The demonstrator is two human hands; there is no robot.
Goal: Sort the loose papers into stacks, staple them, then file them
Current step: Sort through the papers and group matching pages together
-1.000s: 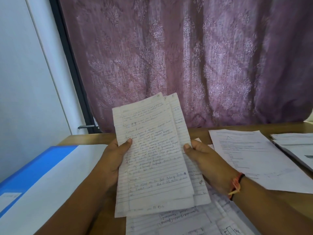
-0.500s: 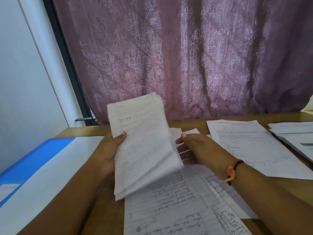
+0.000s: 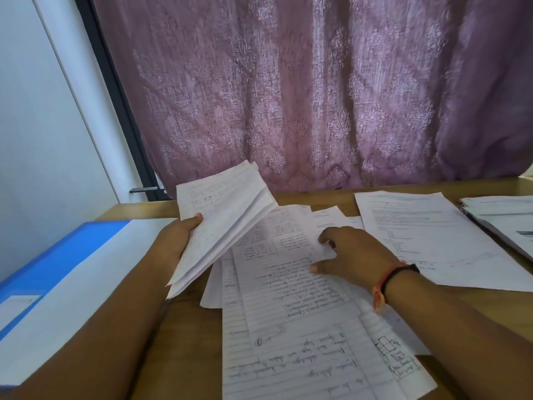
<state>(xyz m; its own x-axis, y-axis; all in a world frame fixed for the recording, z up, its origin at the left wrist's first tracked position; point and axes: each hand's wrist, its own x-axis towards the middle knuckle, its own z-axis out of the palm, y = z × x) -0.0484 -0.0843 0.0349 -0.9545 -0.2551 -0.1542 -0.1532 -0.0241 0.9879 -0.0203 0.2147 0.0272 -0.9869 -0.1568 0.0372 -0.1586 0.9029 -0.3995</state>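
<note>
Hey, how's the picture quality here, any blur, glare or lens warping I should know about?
Head view: soft daylight filters through the curtain, no hard glare; the stack in the left hand is slightly blurred, its writing unreadable; the handwritten sheets under the right hand look sharper; the wide lens tilts the black window frame.

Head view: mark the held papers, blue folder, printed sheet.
held papers (image 3: 226, 210), head view, middle of top sheet.
blue folder (image 3: 57, 259), head view, blue cover.
printed sheet (image 3: 427, 235), head view, middle of page.
</note>
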